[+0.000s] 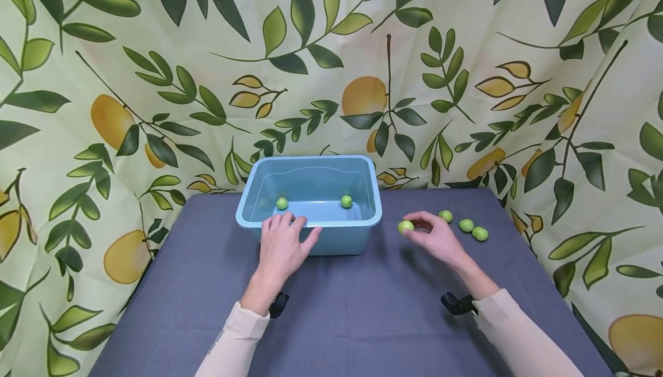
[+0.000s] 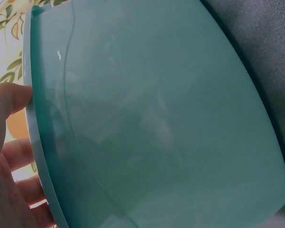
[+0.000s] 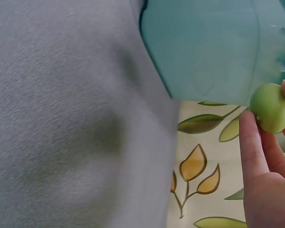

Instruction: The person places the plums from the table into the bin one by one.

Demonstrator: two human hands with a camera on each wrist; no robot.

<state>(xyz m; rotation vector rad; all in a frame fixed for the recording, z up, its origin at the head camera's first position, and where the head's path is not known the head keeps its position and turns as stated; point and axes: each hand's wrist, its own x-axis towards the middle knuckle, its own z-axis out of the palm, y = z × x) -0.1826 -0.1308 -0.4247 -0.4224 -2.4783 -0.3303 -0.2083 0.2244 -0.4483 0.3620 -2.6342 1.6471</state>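
A small round green fruit is pinched between the thumb and fingertips of my right hand, just right of a light blue plastic tub. In the right wrist view, the smooth fruit shows a tiny dark spot by a fingertip and overlaps the tub's wall. My left hand rests on the tub's near rim, fingers laid over the edge and thumb spread to the right. The left wrist view has the thumb at the rim. Inside the tub lie a green fruit at left and another at right.
Beyond the right hand, three more green fruits lie on the dark grey cloth: one nearest the hand, a middle one and a right one. A leaf-and-fruit patterned curtain hangs behind the tub and along both sides.
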